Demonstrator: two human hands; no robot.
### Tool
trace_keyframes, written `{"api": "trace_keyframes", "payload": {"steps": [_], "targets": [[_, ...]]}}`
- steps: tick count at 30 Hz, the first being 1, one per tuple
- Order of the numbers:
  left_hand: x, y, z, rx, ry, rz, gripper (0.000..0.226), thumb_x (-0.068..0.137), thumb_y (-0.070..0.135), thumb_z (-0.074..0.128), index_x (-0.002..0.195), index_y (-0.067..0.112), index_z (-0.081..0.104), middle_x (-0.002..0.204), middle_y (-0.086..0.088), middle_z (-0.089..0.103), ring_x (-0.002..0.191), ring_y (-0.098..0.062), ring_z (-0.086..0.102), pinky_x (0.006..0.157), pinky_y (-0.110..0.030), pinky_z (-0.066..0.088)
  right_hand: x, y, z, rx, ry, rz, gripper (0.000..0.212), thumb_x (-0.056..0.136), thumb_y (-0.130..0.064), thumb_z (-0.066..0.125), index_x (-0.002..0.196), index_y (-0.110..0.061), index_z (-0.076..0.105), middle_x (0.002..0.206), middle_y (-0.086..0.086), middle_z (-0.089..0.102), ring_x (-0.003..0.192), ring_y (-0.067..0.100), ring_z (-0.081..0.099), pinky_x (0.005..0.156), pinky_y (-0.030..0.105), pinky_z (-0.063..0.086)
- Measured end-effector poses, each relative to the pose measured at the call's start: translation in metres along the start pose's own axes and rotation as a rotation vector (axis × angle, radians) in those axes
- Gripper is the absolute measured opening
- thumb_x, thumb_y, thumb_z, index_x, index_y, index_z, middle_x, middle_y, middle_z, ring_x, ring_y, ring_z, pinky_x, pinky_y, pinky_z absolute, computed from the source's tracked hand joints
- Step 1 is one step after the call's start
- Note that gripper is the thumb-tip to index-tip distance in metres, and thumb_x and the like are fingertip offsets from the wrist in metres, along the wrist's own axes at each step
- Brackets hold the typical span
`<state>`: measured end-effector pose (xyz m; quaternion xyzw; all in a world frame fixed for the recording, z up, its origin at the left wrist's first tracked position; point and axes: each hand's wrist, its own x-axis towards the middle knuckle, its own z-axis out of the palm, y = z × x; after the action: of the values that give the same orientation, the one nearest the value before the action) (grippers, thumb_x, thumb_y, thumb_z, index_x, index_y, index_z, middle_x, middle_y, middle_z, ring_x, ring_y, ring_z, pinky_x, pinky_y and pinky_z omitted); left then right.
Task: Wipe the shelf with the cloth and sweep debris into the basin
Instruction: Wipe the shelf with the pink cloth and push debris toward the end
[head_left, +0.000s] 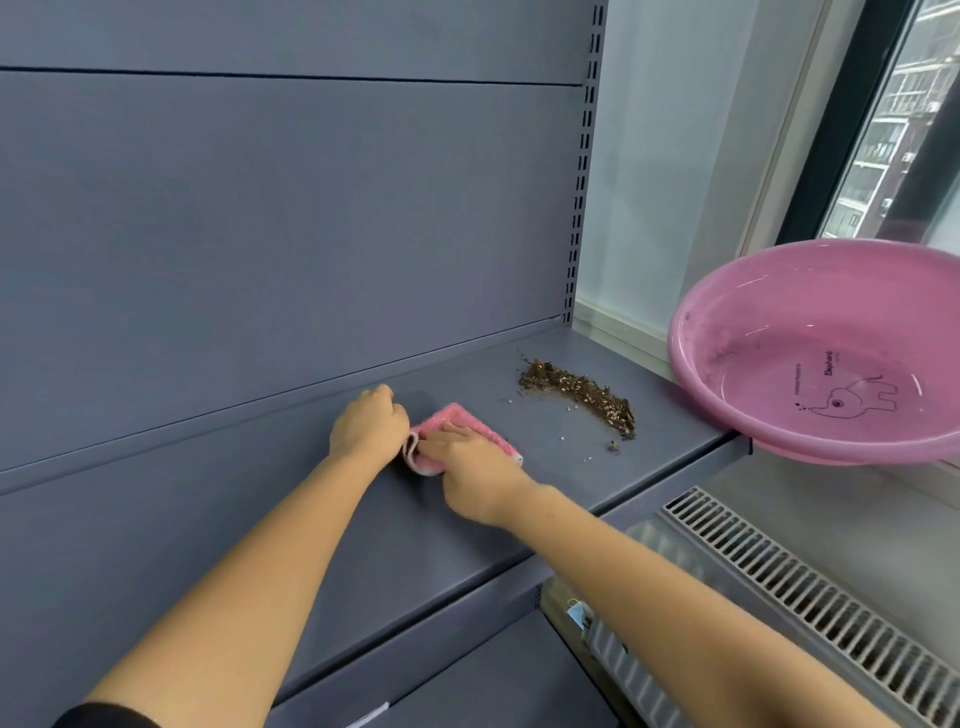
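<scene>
A folded pink cloth lies on the grey-blue shelf. My left hand grips the cloth's left edge, fingers curled. My right hand presses flat on top of the cloth from the near side. To the right, a strip of brown debris with scattered white grains sits near the shelf's right end. A pink basin with an elephant drawing stands just past the shelf's right end, its rim touching the shelf corner; it looks wet and holds a few specks.
The shelf's back panel rises behind, with a slotted upright at the right. A lower shelf sits below. A white vent grille runs along the sill under the window.
</scene>
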<state>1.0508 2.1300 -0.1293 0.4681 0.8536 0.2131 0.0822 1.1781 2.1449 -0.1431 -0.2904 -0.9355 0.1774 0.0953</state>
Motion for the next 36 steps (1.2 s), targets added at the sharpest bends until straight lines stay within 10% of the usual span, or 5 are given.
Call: {"api": "trace_keyframes", "payload": {"steps": [5,11,18,30,36], "targets": [[-0.003,-0.001,-0.001,0.040,0.002,0.050,0.038,0.097,0.007,0.030,0.131,0.000,0.046,0.139,-0.014,0.047,0.125,-0.031,0.047,0.099,-0.038,0.040,0.006,0.058,-0.026,0.003,0.035,0.218,0.049,0.075,0.015,0.031,0.058,-0.031,0.029,0.068,-0.008,0.041,0.074,0.016,0.046,0.058,0.024,0.038],[-0.002,0.011,0.007,0.063,-0.021,0.082,0.038,0.097,0.009,0.029,0.131,0.001,0.046,0.138,-0.014,0.047,0.125,-0.031,0.046,0.099,-0.038,0.040,-0.037,0.054,-0.062,0.135,0.186,0.132,0.054,0.075,0.015,0.028,0.094,-0.022,0.062,0.129,-0.002,0.062,0.122,0.019,0.055,0.087,0.019,0.049],[0.003,0.035,0.017,0.067,-0.039,0.129,0.039,0.097,0.008,0.029,0.131,0.000,0.046,0.139,-0.016,0.047,0.125,-0.032,0.046,0.099,-0.039,0.040,-0.077,0.051,-0.024,0.027,0.017,-0.015,0.062,0.081,0.014,0.033,0.138,-0.009,0.043,0.150,0.006,0.037,0.143,0.018,0.027,0.120,0.025,0.016],[-0.004,0.044,0.024,0.077,-0.017,0.097,0.038,0.097,0.007,0.028,0.130,0.000,0.047,0.135,-0.013,0.051,0.122,-0.030,0.049,0.097,-0.038,0.042,-0.046,0.142,-0.068,0.002,0.104,0.144,0.061,0.083,0.013,0.034,0.133,-0.019,0.051,0.137,0.004,0.051,0.128,0.027,0.047,0.088,0.011,0.026],[-0.008,0.051,0.023,0.050,0.016,0.054,0.039,0.097,0.007,0.028,0.131,0.001,0.046,0.138,-0.012,0.049,0.124,-0.030,0.048,0.098,-0.037,0.041,-0.030,0.124,-0.084,0.060,0.138,0.126,0.057,0.084,0.013,0.032,0.131,-0.013,0.052,0.136,0.008,0.054,0.127,0.029,0.048,0.102,0.023,0.037]]}}
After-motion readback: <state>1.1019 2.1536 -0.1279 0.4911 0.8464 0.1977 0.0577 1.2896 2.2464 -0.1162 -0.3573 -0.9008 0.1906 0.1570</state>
